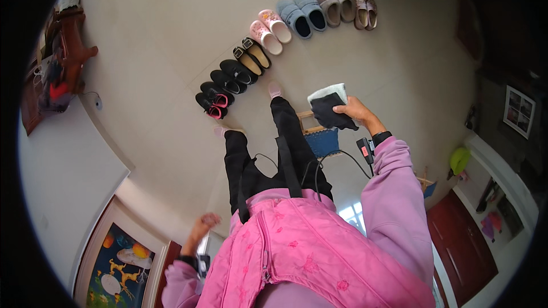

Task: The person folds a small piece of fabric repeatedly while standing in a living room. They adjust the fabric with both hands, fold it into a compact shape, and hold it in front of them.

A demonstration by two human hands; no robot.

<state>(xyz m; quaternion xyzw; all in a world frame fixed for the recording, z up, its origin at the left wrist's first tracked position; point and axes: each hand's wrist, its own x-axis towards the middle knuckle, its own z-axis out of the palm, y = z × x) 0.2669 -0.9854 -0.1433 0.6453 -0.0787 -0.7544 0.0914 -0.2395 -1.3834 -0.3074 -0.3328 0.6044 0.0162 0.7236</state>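
Observation:
My right hand point(356, 110) holds a folded black cloth point(329, 109) together with a light grey-white cloth point(332, 90), thumb on top, out in front of my body above the floor. Down at my left side, my left hand point(206, 223) hangs loosely curled with no object visible in it; its inner side is hidden. A curved row of shoes stands ahead on the floor: black shoes with pink lining point(214, 100), plain black shoes point(233, 76), black buckled flats point(252, 56), pink clogs point(270, 32), grey-blue slippers point(302, 14), brown slippers point(335, 4) and small patterned shoes point(366, 13).
A small wooden folding stool with a blue seat point(321, 142) stands beside my right leg, below the cloths. Black cables point(351, 156) hang near my right wrist. Carved wooden furniture point(68, 51) lies far left, a white wall point(72, 154) nearer. A red-brown door point(462, 244) is at right.

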